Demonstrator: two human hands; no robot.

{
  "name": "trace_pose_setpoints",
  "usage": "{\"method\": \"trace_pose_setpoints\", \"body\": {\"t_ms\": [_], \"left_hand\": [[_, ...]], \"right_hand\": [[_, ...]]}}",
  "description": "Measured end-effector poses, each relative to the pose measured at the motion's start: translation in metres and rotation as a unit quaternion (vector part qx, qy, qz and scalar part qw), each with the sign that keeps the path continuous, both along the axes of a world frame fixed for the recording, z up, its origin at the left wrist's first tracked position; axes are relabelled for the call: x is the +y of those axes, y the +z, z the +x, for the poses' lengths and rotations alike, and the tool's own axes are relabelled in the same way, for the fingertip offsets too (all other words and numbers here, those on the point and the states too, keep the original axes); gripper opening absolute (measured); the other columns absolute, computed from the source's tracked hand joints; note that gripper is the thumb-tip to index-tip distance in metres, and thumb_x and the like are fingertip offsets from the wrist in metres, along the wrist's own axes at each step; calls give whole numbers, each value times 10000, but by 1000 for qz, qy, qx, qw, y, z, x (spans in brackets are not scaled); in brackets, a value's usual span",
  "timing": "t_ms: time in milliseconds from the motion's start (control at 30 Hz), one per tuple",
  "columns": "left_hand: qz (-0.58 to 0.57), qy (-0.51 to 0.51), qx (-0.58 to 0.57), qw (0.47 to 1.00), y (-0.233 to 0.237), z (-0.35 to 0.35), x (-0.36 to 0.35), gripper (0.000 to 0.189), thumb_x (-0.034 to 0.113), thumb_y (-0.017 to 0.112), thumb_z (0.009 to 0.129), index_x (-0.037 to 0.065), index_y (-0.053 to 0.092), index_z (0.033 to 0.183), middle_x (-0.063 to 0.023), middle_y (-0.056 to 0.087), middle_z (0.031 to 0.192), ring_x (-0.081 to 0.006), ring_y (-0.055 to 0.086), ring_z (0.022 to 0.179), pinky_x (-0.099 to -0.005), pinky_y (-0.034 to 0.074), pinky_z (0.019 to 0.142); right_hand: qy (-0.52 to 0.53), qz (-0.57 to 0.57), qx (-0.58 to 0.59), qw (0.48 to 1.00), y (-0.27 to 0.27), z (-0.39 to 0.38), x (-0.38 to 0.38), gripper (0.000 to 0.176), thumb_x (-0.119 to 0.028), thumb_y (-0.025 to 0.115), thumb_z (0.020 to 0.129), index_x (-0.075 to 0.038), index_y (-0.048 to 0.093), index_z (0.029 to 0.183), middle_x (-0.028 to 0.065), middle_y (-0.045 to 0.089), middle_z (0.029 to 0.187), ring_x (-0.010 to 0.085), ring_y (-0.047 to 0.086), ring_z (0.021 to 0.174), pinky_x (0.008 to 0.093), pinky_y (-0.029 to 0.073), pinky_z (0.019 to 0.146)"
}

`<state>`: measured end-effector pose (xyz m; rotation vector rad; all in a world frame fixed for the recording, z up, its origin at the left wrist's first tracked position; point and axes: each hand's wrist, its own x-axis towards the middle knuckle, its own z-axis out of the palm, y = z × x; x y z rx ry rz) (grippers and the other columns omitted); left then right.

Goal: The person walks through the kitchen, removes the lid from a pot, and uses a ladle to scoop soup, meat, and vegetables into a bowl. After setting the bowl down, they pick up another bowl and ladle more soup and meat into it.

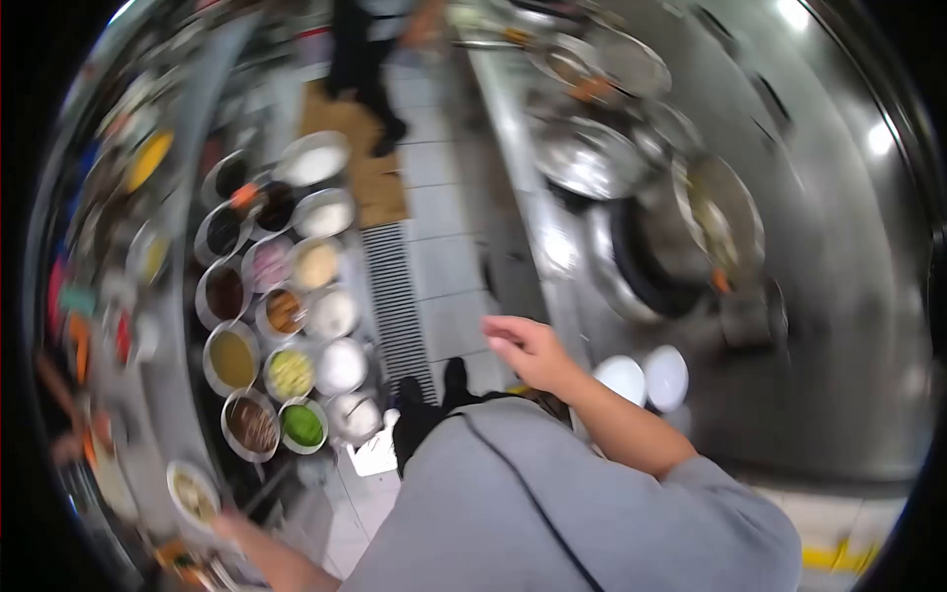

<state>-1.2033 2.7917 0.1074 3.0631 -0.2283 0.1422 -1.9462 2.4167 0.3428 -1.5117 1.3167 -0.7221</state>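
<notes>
Left hand [232,526]: at the lower left, at the near rim of a bowl of pale pieces [193,495]; blur hides the fingertips, so cannot tell whether they pinch the rim or only rest against it. The bowl sits beyond the near end of the container rows, toward the left counter. Right hand [528,350]: raised in front of the body, over the walkway side of the right-hand metal counter [538,232]; fingers side by side and slightly bent, thumb a little apart, nothing visible in the grasp. Nearest items on its right: two white bowls [642,379], side by side. Left of the walkway: round containers in rows, contents including a green ingredient [302,425], a pale yellow chopped ingredient [291,374], an olive-coloured liquid [232,358], a brown liquid [251,425] and a white substance [314,161]. Far right: a domed metal lid [589,158], a dark wok [656,261] and a long metal pan [718,212] with food traces. Floor: pale tiles, a slotted drain grate [397,306], brown matting [340,148]. Another person in dark clothing [365,59] stands at the far end, blurred.
</notes>
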Motion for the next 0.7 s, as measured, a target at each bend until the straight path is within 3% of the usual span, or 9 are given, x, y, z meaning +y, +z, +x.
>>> {"method": "trace_pose_setpoints", "body": {"t_ms": [100,233,333,400,433,500,533,633,700], "left_hand": [[122,-138,-119,976,34,3,-16,358,277,757,854,-43,761,1014,-209,738,851,-322,706,770,-471,586,703],[-23,-161,-250,954,99,-24,-111,398,265,707,908,-68,710,1125,-245,714,1005,-350,698,901,-481,571,803],[-202,-257,-294,898,137,-40,-216,431,256,669,948,-86,672,1209,-272,695,1120,-371,691,999,-488,560,879],[-384,-391,-259,795,136,-32,-295,454,250,644,975,-99,646,1264,-290,683,1197,-385,687,1064,-493,553,929],[-554,-533,-156,620,125,-20,-342,465,248,631,988,-105,634,1292,-299,677,1235,-392,685,1097,-496,549,954],[-350,-394,-260,809,205,-224,-436,494,248,570,1041,-125,554,1364,-300,618,1347,-382,630,1216,-463,492,1049],[-384,-413,-117,818,213,-289,-476,500,227,579,1036,-127,531,1385,-294,586,1395,-385,626,1217,-453,482,1060],[-382,-563,135,720,207,-482,-555,429,106,610,956,-61,571,1350,-186,612,1336,-297,580,1230,-389,422,1091],[-341,-677,307,576,182,-605,-564,450,34,615,912,-5,571,1359,-143,612,1283,-249,571,1201,-368,447,1045]], "right_hand": [[-94,4,0,996,-2,-46,20,367,-157,667,982,-39,658,1330,120,735,1200,182,698,1058,331,552,918],[-270,15,13,963,-11,-115,57,344,-123,657,989,-32,663,1321,106,729,1194,173,682,1081,336,533,967],[-478,-22,144,866,-49,-174,107,355,-165,722,901,-9,688,1217,172,708,1136,310,674,1075,409,519,969],[-530,-21,305,791,-71,-199,150,591,-158,753,823,-10,545,1357,228,563,1356,430,493,1293,494,385,1119],[-561,37,317,764,-77,-207,164,745,-157,773,789,-13,444,1441,244,481,1437,442,441,1342,498,351,1148],[-607,46,314,729,-118,-220,189,779,-129,765,773,-2,418,1459,258,465,1441,442,438,1354,504,351,1152],[-625,77,314,710,-127,-223,194,792,-108,751,772,2,400,1474,272,445,1463,441,418,1379,495,344,1161],[-693,108,282,654,-170,-234,210,746,-83,721,780,14,425,1459,286,496,1421,437,467,1349,482,377,1146],[-742,104,250,613,-182,-241,218,689,-79,706,790,21,467,1428,287,567,1358,434,537,1293,479,417,1122]]}}
